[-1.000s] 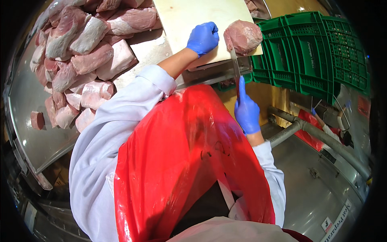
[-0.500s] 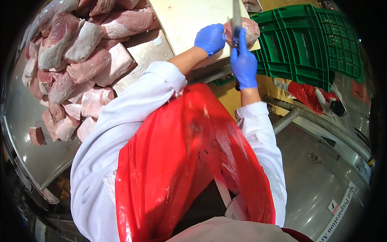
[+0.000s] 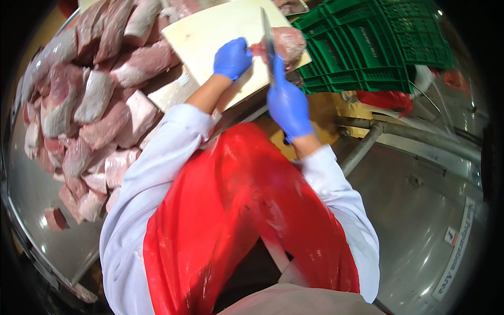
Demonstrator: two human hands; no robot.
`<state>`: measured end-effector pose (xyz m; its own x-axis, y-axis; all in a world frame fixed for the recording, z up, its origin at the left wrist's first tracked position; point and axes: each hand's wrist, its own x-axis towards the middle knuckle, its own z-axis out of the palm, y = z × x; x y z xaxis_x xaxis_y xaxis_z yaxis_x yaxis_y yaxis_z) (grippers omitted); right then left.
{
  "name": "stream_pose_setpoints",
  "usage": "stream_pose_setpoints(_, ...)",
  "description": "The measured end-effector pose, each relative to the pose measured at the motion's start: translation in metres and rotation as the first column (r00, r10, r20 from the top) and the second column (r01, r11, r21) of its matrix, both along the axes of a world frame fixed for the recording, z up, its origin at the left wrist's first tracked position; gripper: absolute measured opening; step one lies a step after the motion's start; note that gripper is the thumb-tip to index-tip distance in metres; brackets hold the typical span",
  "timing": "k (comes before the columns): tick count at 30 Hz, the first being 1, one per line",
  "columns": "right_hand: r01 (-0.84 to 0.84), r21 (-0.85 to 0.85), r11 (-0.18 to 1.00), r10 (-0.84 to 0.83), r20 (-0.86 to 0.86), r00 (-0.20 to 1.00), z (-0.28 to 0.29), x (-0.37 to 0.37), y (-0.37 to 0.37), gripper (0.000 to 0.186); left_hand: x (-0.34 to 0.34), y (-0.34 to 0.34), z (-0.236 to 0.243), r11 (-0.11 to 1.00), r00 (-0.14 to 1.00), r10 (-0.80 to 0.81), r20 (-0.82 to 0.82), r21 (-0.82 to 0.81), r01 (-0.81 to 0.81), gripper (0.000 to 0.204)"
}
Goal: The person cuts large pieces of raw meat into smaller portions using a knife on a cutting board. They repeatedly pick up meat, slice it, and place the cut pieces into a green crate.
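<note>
A pale cutting board [image 3: 210, 31] lies at the top middle with a piece of raw meat [image 3: 290, 44] at its right end. My right hand [image 3: 289, 105], in a blue glove, is closed round the handle of a knife [image 3: 268, 38]. The long blade points away from me and lies across the meat's left side. My left hand [image 3: 232, 59], gloved in blue too, is closed on a thin strip of meat [image 3: 256, 50] stretched out from the piece toward it. The fingertips on the strip are partly hidden.
Several cuts of raw meat [image 3: 105, 121] are heaped on a metal table [image 3: 26, 178] at the left, with one small chunk [image 3: 54, 218] apart from them. Green plastic crates [image 3: 352, 47] stand right of the board. Metal pipe rails [image 3: 420, 137] run at the right.
My left hand has drawn leftward from the piece, and a strip of meat now stretches between them. The knife stays on the meat, its blade tilted more to the left. The whole view has shifted.
</note>
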<state>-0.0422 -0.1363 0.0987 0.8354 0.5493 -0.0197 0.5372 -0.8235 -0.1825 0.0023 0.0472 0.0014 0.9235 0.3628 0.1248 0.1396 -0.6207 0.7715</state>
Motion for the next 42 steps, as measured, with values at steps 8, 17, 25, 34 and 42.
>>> stream_pose_setpoints(8,0.001,-0.022,1.000,-0.003,-0.076,0.997,-0.029,0.018,0.032,0.072,0.004,0.007,-0.017,0.998,0.991,0.014,0.132,0.064,-0.022,0.022)
stream_pose_setpoints(17,0.118,0.356,0.927,-0.051,-0.193,0.980,0.001,-0.035,-0.126,0.078,0.018,0.016,0.037,0.922,0.893,0.120,0.434,-0.382,0.062,0.010)
stream_pose_setpoints(25,0.330,0.685,0.650,-0.132,-0.327,0.936,0.015,0.025,-0.168,0.078,0.115,-0.103,0.102,0.862,0.805,-0.019,0.592,-0.398,0.313,0.015)
stream_pose_setpoints(34,0.360,0.669,0.651,-0.099,-0.396,0.913,-0.017,0.071,-0.255,0.079,0.110,-0.148,0.090,0.655,0.950,0.075,-0.304,0.733,0.182,0.067)
stream_pose_setpoints(42,0.236,0.671,0.703,0.028,-0.357,0.934,-0.024,0.142,-0.278,0.077,0.120,-0.006,0.039,0.851,0.974,0.226,0.009,-0.488,-0.193,0.049)
